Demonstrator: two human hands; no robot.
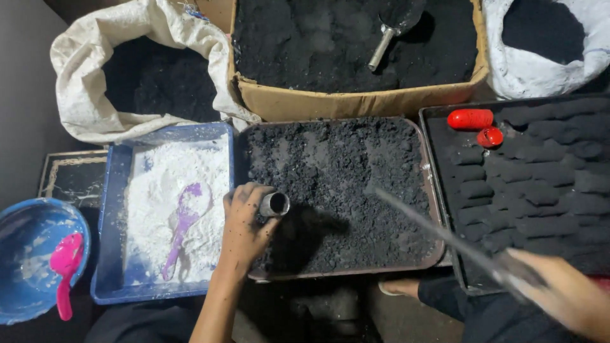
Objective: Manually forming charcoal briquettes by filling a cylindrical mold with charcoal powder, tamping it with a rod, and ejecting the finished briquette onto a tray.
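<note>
My left hand (244,222) grips a short metal tube (274,204), its open end facing up, over the near left edge of a brown tray (343,272) of black powder. My right hand (565,292) holds a long thin metal rod (432,225) that slants up and left over the powder; the rod is blurred. Both hands are smeared with black dust.
A blue tray (105,254) of white powder with a purple spoon (181,225) lies left. A blue bowl (25,222) holds a pink spoon (63,267). A black tray (435,165) right carries dark rolls and two red pieces (473,121). Behind: a cardboard box (356,101) with a metal scoop (387,38), and two sacks.
</note>
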